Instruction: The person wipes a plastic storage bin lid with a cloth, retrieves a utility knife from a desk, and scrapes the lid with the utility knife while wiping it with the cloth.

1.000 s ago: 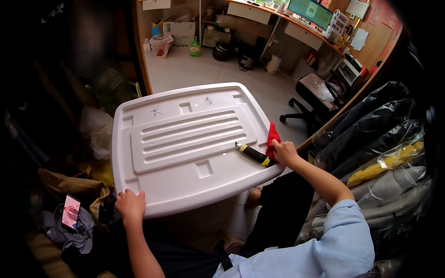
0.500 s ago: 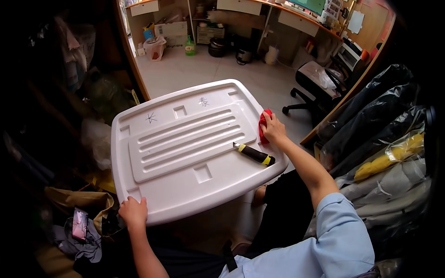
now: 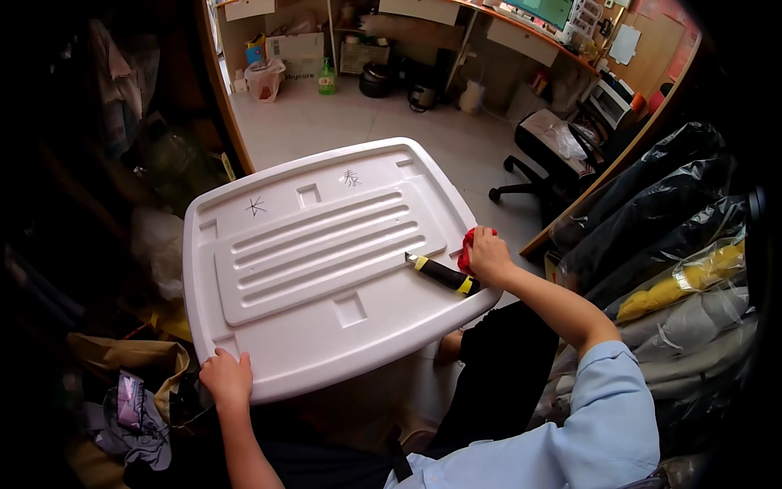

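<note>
A large white plastic lid (image 3: 318, 350) with raised ribs and handwritten characters spans the middle of the head view. My left hand (image 3: 226, 376) grips its near left corner, fingers curled over the rim. At the right edge, my right hand (image 3: 491, 257) is closed on a red cloth (image 3: 467, 249) pressed against the rim. Close to that hand, a black and yellow utility knife (image 3: 444, 274) lies on the lid, its blade end pointing left. What the lid rests on is hidden.
Plastic-covered garments (image 3: 652, 244) hang on the right. An office chair (image 3: 554, 151) stands beyond, by a desk (image 3: 521, 33). On the left are a tan bag (image 3: 138, 354) and a phone (image 3: 130, 399) on grey cloth. A green pump bottle (image 3: 327, 77) stands on the floor (image 3: 342, 114).
My right hand has slid toward me along the lid's right edge with the red cloth. My left hand stays on the corner. The lid appears slightly farther left in view.
</note>
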`<act>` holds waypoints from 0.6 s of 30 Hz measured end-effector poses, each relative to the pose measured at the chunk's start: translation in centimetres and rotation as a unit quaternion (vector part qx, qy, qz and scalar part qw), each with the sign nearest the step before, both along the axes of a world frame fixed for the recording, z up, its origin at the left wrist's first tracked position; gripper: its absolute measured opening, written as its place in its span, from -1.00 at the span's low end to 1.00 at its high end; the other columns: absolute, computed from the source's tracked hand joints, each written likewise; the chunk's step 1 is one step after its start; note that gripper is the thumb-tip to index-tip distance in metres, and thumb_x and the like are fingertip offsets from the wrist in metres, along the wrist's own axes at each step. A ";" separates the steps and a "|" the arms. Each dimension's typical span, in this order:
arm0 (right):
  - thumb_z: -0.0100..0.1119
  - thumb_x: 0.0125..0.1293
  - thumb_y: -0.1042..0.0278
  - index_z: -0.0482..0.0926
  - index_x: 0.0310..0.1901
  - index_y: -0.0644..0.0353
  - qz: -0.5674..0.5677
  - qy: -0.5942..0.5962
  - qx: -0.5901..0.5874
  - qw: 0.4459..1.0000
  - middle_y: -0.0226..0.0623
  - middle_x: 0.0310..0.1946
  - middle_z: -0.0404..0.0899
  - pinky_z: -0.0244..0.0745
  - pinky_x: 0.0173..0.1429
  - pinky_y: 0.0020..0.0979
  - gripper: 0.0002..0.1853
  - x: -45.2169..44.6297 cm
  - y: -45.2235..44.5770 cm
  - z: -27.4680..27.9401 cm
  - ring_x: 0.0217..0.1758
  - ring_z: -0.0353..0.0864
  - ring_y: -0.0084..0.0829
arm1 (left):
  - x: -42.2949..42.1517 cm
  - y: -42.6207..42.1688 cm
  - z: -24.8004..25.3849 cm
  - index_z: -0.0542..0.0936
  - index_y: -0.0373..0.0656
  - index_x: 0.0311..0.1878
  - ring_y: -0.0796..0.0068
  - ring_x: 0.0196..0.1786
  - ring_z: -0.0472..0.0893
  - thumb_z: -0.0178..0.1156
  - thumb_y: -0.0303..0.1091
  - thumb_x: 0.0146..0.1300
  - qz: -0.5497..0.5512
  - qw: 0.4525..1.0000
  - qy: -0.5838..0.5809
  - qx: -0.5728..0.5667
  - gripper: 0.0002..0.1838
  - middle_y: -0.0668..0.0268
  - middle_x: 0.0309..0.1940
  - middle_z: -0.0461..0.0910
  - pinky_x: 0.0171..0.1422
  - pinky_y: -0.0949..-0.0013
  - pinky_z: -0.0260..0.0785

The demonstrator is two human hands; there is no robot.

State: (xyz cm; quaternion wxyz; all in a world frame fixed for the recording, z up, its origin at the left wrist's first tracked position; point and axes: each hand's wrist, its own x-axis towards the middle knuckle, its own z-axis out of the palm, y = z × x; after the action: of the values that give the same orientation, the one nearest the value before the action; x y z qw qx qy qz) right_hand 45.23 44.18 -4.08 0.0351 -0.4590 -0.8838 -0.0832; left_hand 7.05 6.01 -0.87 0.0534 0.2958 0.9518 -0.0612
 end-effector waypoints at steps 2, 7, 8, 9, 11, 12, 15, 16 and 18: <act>0.08 0.38 0.12 0.40 -0.06 0.39 0.013 0.018 0.010 1.000 0.09 -0.18 0.56 0.62 -0.16 -0.10 -0.59 -0.7 1.0 -0.5 -0.23 0.67 0.03 | -0.2 0.0 0.1 0.58 -0.39 -0.10 -0.03 -0.10 0.68 0.27 0.04 0.21 -0.004 1.000 -0.006 -0.004 -0.45 -0.06 -0.23 0.69 0.04 0.08 0.50; 0.04 0.42 0.03 0.41 -0.08 0.30 -0.059 0.094 0.007 0.994 0.03 -0.25 0.61 0.60 -0.15 -0.03 -0.60 -2.9 4.4 -1.2 -0.24 0.67 0.08 | -0.2 0.5 0.5 0.61 -0.38 -0.11 -0.02 -0.10 0.69 0.28 0.07 0.19 -0.005 0.999 -0.030 -0.016 -0.43 -0.03 -0.22 0.70 0.04 0.09 0.50; 0.02 0.42 0.00 0.40 -0.05 0.27 -0.088 0.088 -0.010 0.992 0.05 -0.20 0.61 0.57 -0.10 0.01 -0.58 -3.1 4.7 -1.3 -0.19 0.67 0.09 | -0.1 0.6 0.6 0.61 -0.38 -0.11 -0.02 -0.10 0.69 0.28 0.07 0.19 -0.006 0.999 -0.030 -0.015 -0.43 -0.03 -0.22 0.70 0.04 0.09 0.50; 0.02 0.42 0.00 0.40 -0.05 0.27 -0.089 0.088 -0.008 0.992 0.05 -0.20 0.61 0.57 -0.10 0.01 -0.58 -2.9 4.6 -1.4 -0.19 0.67 0.09 | 0.0 0.7 0.7 0.62 -0.38 -0.12 -0.02 -0.10 0.69 0.28 0.07 0.19 0.000 0.999 -0.031 -0.019 -0.43 -0.03 -0.22 0.70 0.05 0.09 0.50; 0.01 0.42 -0.02 0.38 -0.02 0.24 -0.075 0.091 -0.010 0.993 0.06 -0.12 0.59 0.55 -0.03 0.01 -0.57 -2.3 4.1 -1.3 -0.11 0.65 0.09 | 0.2 0.7 0.5 0.62 -0.37 -0.13 -0.01 -0.10 0.69 0.28 0.07 0.19 0.005 0.999 -0.031 -0.021 -0.43 -0.03 -0.21 0.70 0.05 0.09 0.50; 0.02 0.41 0.00 0.33 0.08 0.24 -0.068 0.074 -0.050 0.994 0.09 -0.01 0.53 0.52 0.03 0.02 -0.54 -1.8 4.3 -1.4 -0.04 0.61 0.12 | 0.1 0.5 0.0 0.63 -0.37 -0.14 -0.01 -0.09 0.68 0.28 0.08 0.18 0.007 0.999 -0.026 -0.017 -0.44 -0.04 -0.20 0.70 0.06 0.09 0.50; 0.03 0.39 0.02 0.26 0.18 0.27 -0.030 0.075 -0.114 0.990 0.11 0.05 0.49 0.51 0.03 0.04 -0.47 0.6 2.5 -0.4 -0.02 0.59 0.15 | 0.1 -0.1 -0.3 0.63 -0.36 -0.15 -0.03 -0.06 0.67 0.27 0.09 0.18 0.007 1.000 -0.021 -0.019 -0.43 -0.06 -0.19 0.69 0.08 0.09 0.49; 0.06 0.36 0.04 0.21 0.23 0.32 -0.004 0.082 -0.107 0.991 0.13 0.01 0.47 0.52 -0.03 0.08 -0.41 1.7 1.9 -0.9 -0.08 0.59 0.20 | 0.2 -0.1 -0.4 0.63 -0.35 -0.15 -0.04 -0.04 0.66 0.27 0.10 0.19 0.008 0.999 -0.022 -0.021 -0.43 -0.07 -0.19 0.69 0.09 0.09 0.48; 0.06 0.37 0.08 0.18 0.29 0.35 -0.004 0.048 -0.101 0.994 0.19 0.01 0.46 0.53 -0.05 0.06 -0.38 2.5 -0.1 -0.3 -0.10 0.60 0.20 | 0.3 -0.4 -0.4 0.62 -0.36 -0.14 -0.05 -0.03 0.65 0.27 0.09 0.19 0.007 1.000 -0.019 -0.016 -0.43 -0.07 -0.19 0.69 0.10 0.09 0.48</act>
State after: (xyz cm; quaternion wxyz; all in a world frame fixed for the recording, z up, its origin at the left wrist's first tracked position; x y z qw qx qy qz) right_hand 47.72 44.09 -4.41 0.0303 -0.4675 -0.8830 0.0281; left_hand 7.36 5.65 -1.23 0.0762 0.2894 0.9516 -0.0706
